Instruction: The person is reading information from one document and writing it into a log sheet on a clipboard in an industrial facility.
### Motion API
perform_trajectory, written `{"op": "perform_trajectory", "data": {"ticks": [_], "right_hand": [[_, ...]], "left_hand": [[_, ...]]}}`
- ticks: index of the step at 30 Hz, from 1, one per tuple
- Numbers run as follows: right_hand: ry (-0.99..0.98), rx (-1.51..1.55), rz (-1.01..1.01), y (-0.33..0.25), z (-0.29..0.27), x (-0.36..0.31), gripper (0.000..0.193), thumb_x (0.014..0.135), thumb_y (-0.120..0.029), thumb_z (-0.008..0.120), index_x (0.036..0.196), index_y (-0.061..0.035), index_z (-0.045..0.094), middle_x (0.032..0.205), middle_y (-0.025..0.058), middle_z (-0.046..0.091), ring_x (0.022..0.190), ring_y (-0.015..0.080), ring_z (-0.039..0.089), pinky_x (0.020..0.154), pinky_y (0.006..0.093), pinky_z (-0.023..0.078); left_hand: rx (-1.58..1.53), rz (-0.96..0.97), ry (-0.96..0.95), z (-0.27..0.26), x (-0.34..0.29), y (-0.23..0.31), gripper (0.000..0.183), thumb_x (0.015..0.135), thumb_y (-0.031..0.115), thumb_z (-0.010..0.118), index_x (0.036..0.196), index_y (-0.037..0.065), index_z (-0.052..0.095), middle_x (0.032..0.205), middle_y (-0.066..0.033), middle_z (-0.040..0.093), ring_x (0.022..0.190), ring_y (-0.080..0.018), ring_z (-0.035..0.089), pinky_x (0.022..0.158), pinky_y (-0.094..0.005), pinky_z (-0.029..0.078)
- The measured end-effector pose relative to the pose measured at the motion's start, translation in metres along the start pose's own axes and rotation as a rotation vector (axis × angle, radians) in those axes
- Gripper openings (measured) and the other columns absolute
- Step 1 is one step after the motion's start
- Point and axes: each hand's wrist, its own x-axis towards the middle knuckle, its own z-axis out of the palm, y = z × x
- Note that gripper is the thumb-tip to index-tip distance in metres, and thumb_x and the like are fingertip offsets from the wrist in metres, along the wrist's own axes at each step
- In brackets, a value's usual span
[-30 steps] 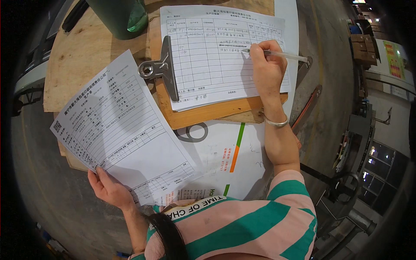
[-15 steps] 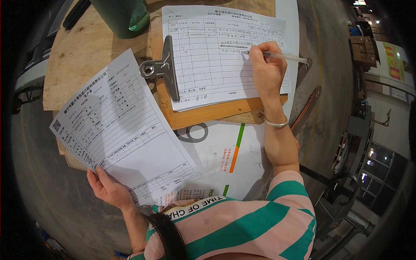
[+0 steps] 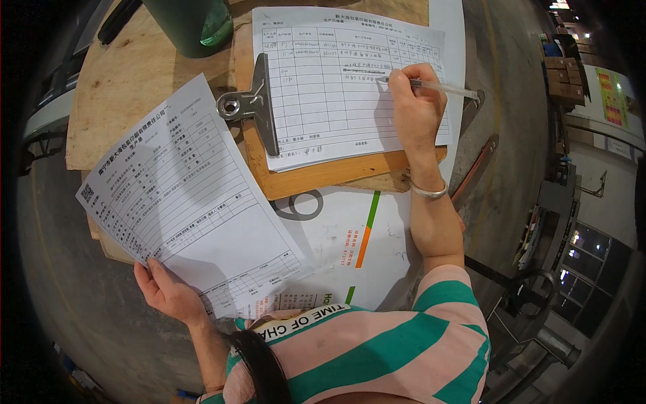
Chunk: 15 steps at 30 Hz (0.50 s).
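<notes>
My right hand [image 3: 418,101] is closed around a clear-barrelled pen [image 3: 447,88], its tip at a handwritten row of a printed form [image 3: 323,114]. That form lies on a wooden clipboard [image 3: 336,178], under a large metal clip [image 3: 262,108] at its left side. With my left hand [image 3: 168,293] I grip the lower left edge of a second printed sheet [image 3: 222,249], thumb on top. This sheet is tilted and reaches up close to the clip. A metal bangle [image 3: 429,192] circles my right wrist.
Beneath the clipboard is a wooden table [image 3: 108,101]. A dark green container [image 3: 192,27] stands at its far left. White printed sheeting [image 3: 330,249] lies between the clipboard and my body. Brown cartons [image 3: 564,81] and metal equipment [image 3: 531,296] are off to the right.
The pen tip has shifted slightly along the handwritten row. My left hand and its sheet have barely moved.
</notes>
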Motion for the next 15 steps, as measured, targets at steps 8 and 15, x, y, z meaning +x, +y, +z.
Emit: {"op": "perform_trajectory", "data": {"ticks": [8, 15], "right_hand": [[-0.013, 0.014, 0.004, -0.0018, -0.0006, -0.0013, 0.009, 0.075, -0.005, 0.055, 0.069, -0.0017, 0.05, 0.054, -0.0011, 0.049, 0.051, 0.0046, 0.043, 0.046, 0.0208, 0.036], [0.032, 0.03, -0.012, 0.0032, -0.0008, -0.0014, 0.008, 0.076, -0.006, 0.055, 0.07, -0.0021, 0.05, 0.056, -0.0011, 0.05, 0.052, 0.0053, 0.044, 0.047, 0.021, 0.037]], "left_hand": [[0.01, -0.009, -0.005, -0.0033, 0.0007, -0.0029, 0.023, 0.09, 0.01, 0.041, 0.104, -0.007, 0.047, 0.093, -0.0079, 0.055, 0.08, -0.0101, 0.048, 0.072, -0.0204, 0.039], [-0.002, -0.005, 0.0, -0.0042, 0.0008, -0.005, 0.024, 0.089, 0.01, 0.041, 0.105, -0.007, 0.047, 0.095, -0.0086, 0.055, 0.081, -0.0101, 0.048, 0.074, -0.0206, 0.039]]}}
